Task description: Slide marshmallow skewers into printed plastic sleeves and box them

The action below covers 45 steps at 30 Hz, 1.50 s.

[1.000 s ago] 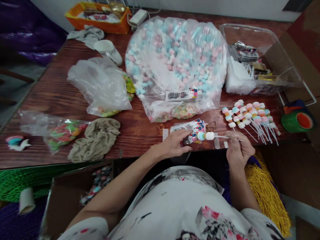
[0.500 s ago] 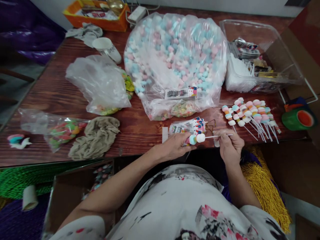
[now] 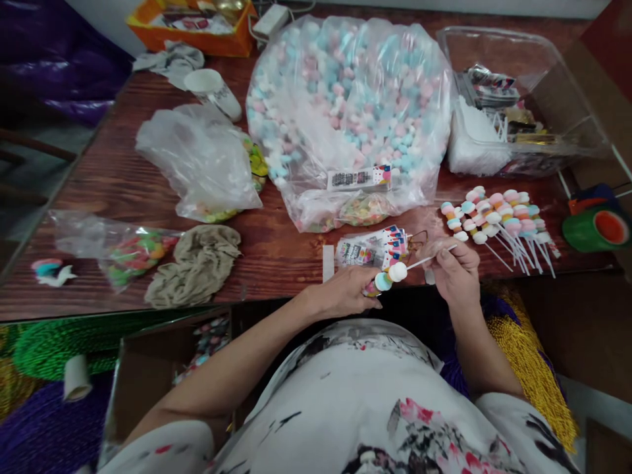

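Observation:
At the table's near edge my left hand pinches the candy end of a marshmallow skewer, with white and blue pieces threaded on a thin white stick. My right hand is closed on the stick's other end, and a clear wrapper seems to lie under its fingers. The skewer tilts up toward the right. Just behind the hands lies a small stack of printed labels. A row of finished marshmallow skewers lies on the wooden table to the right.
A big clear bag of pink, blue and white marshmallows fills the table's middle. Smaller candy bags and a brown cloth lie at left. A clear plastic bin stands at back right, green tape at right.
The skewer has tilted, its stick end rising toward the right. Both hands drew slightly closer to my body and to each other.

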{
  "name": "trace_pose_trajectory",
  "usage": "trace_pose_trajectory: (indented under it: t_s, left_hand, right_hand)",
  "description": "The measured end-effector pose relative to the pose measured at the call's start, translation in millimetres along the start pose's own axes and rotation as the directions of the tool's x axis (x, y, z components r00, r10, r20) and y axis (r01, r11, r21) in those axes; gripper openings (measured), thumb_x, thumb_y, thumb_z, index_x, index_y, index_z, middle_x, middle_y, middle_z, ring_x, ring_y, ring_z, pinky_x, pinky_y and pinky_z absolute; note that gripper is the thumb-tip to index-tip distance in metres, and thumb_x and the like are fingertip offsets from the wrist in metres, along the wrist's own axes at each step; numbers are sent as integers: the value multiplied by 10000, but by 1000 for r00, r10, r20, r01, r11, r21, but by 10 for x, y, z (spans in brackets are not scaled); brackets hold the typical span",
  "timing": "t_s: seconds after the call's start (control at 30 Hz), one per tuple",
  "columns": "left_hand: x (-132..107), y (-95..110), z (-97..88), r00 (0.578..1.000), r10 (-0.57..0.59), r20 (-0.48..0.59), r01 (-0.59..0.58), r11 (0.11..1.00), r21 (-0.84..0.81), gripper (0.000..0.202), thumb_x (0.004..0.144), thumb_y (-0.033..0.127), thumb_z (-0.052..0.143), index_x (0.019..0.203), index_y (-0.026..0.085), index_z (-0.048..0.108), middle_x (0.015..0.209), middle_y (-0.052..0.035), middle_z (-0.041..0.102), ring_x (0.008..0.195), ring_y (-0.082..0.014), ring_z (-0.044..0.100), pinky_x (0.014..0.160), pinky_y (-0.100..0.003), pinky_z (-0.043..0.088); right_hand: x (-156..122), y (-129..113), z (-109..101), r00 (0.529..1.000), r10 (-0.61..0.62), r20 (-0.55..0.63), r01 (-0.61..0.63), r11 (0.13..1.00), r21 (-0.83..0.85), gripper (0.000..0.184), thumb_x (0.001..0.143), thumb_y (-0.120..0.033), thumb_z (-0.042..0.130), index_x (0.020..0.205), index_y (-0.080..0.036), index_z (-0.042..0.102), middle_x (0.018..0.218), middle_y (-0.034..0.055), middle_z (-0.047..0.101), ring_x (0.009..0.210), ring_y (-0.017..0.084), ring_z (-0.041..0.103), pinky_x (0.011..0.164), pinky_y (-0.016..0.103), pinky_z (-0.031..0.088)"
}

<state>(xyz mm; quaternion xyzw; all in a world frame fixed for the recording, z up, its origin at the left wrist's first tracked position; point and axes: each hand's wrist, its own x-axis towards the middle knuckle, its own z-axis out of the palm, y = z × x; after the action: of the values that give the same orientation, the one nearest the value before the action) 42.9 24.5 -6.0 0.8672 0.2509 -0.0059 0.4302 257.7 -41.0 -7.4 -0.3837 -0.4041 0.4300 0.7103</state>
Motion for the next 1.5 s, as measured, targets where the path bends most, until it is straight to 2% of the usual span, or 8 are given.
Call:
trace_pose_trajectory:
  t_s: [0.13,0.27,0.43,0.6,0.9,1.17,1.33,1.5]
  left_hand:
    - [32,22,3,998,-61,15,62,997,-45,264,689,291,764,874,175,616,800,10,627,752,-171,569,684,-252,403]
    - [51,8,8,984,-177,3,170,940,-295,303,645,334,788,846,161,640,733,36,606,704,-142,547,647,-231,411]
    - [24,15,40,981,-193,-7,157,820,-550,347,613,339,807,828,128,635,662,65,520,629,-97,467,603,-215,375]
    - [-3,32,67,988,-142,-66,104,910,-401,323,645,352,801,822,127,651,641,61,494,629,-104,441,590,-217,354]
    - [-22,25,105,946,-178,-272,169,984,-56,277,669,324,794,799,153,620,720,13,615,668,-141,537,615,-228,355]
    - [-44,59,135,996,-41,-80,34,996,-85,335,660,377,797,787,160,575,721,27,564,670,-138,507,612,-234,359]
    - [-54,100,105,999,-32,42,43,957,-286,413,598,416,812,727,161,514,646,71,412,608,-93,386,543,-213,294]
    - [-84,126,115,997,-13,80,57,813,-579,470,567,437,835,766,158,513,660,76,386,605,-78,364,544,-204,311]
  right_hand:
    - [2,-85,54,988,-93,121,99,994,-39,106,854,-306,648,808,-225,698,653,-2,616,593,145,576,597,321,477]
    - [-52,-182,116,950,-209,231,233,969,-81,103,870,-264,619,834,-226,708,666,15,644,647,173,608,653,365,495]
    - [-67,-95,85,992,-77,102,83,995,-61,135,861,-313,640,774,-219,683,631,-6,613,592,140,568,619,324,487]
    - [-80,50,44,990,136,-47,-136,991,15,170,843,-315,668,714,-206,647,585,-29,592,535,103,527,509,236,420]
    - [-191,-1,83,985,57,-161,-70,995,-75,158,825,-311,680,727,-190,652,609,-18,640,506,96,539,456,215,414]
    - [-226,134,35,992,-47,-120,11,960,-280,78,811,-283,692,772,-217,685,630,-30,654,545,115,583,543,255,475]
    - [-98,61,44,997,-77,17,79,973,-216,55,796,-283,705,826,-254,740,785,4,726,730,173,669,690,331,535]
    - [-12,35,86,998,-6,62,13,993,-119,90,771,-338,728,766,-252,750,788,18,727,759,186,671,738,361,539]
